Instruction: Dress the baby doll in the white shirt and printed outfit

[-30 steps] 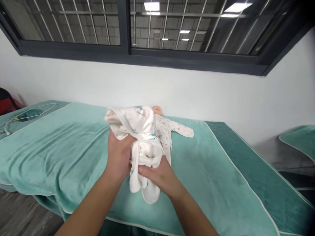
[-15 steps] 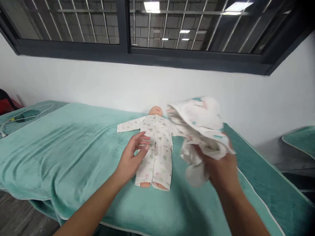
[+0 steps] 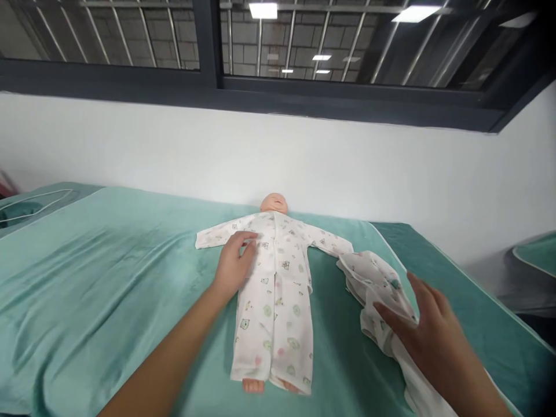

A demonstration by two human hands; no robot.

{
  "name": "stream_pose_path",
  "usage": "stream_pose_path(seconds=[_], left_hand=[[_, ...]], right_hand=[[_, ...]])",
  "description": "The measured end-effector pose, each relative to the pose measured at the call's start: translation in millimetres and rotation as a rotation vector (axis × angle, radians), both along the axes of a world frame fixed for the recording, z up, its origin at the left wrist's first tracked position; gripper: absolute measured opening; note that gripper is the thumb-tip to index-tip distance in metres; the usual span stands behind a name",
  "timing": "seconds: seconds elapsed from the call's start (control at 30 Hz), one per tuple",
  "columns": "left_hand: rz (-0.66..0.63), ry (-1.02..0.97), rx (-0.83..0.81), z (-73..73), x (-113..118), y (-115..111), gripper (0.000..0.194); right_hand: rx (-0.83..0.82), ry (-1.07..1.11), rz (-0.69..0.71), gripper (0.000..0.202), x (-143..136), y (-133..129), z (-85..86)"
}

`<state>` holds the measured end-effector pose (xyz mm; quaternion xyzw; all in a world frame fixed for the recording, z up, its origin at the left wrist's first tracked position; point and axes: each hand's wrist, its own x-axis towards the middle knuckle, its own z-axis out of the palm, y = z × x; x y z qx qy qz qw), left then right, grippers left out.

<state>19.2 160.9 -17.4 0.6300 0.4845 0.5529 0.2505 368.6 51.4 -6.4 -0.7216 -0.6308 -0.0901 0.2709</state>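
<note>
A baby doll (image 3: pixel 274 202) lies on its back, dressed in a white printed outfit (image 3: pixel 273 301) with both sleeves stretched sideways and its feet showing at the hems. My left hand (image 3: pixel 236 260) is over the left side of the doll's chest, thumb and fingers apart, holding nothing. To the right of the doll lies a crumpled white printed cloth (image 3: pixel 377 284), its upper edge near the end of the doll's right-hand sleeve. My right hand (image 3: pixel 434 336) is spread over this cloth, thumb and fingers apart, not gripping it.
A teal blanket (image 3: pixel 130 278) with soft folds covers the surface. Behind it stand a white wall (image 3: pixel 304 156) and a dark-framed window (image 3: pixel 208 92) with bars. A white cord (image 3: pixel 43 208) lies at the far left.
The white cloth has gone from my right hand down onto the blanket. My right hand has opened and moved right. The view has shifted, and my left hand stays near the doll's chest.
</note>
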Motion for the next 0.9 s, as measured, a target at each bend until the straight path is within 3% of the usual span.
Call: stream_pose_path(seconds=[0.1, 0.17, 0.3, 0.43, 0.57, 0.9], left_hand=[[-0.014, 0.024, -0.008, 12.6, 16.2, 47.0, 0.026], [-0.026, 0.038, -0.082, 20.1, 27.2, 75.3, 0.027], [-0.128, 0.161, -0.1, 20.3, 38.6, 112.5, 0.034], [-0.144, 0.283, -0.023, 5.0, 34.5, 120.4, 0.046], [-0.11, 0.316, -0.037, -0.9, 32.4, 117.0, 0.046], [-0.093, 0.249, -0.064, 4.8, 36.4, 114.5, 0.041]], right_hand=[[0.111, 0.157, 0.165, 0.064, -43.4, 30.9, 21.8], [0.077, 0.271, 0.331, 0.055, -78.0, 65.6, 26.8], [-0.079, 0.491, 0.53, 0.044, -133.0, 148.7, 17.0], [-0.066, 0.619, 0.507, 0.037, -157.7, 201.7, 0.3], [-0.076, 0.706, 0.525, 0.033, -158.3, 208.5, -10.2], [-0.03, 0.801, 0.558, 0.021, -154.7, 207.2, -16.0]])
